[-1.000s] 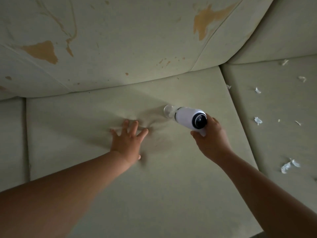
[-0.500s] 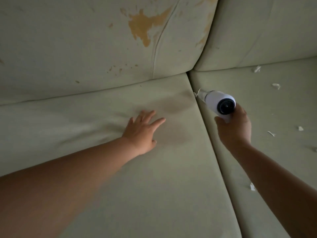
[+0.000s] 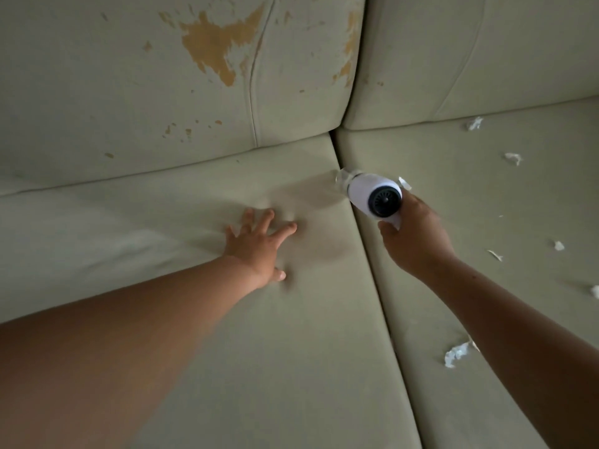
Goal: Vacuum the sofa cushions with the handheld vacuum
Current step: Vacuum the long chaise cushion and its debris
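Fingers (image 3: 389, 226) of my right hand (image 3: 418, 244) are curled tight round the grip of the handheld vacuum (image 3: 369, 196), holding its white body tilted with the dark round rear vent facing up at me. Its clear nozzle (image 3: 342, 176) points away from me and sits at the far end of the gap (image 3: 366, 254) between the two seat cushions. It is too blurred for me to tell whether the tip touches the fabric.

Left of the vacuum and well apart from it, my left hand (image 3: 259, 247) lies palm down on the left seat cushion (image 3: 259, 367), every digit straight and spread, pressing shallow dents into the pale green cover.

Under and to the right of the vacuum runs the right seat cushion (image 3: 486, 215), littered with white scraps. One scrap (image 3: 404, 183) is just beside the vacuum's rear. Others (image 3: 512, 158) lie farther right of it. A bigger crumpled one (image 3: 457, 353) sits nearer me than the vacuum, beside my right forearm.

Beyond the vacuum stand two back cushions. The left back cushion (image 3: 129, 92) shows orange-brown patches (image 3: 210, 50) where the surface has worn off. The right back cushion (image 3: 486, 53) has a few such marks along the edge nearest its neighbour.
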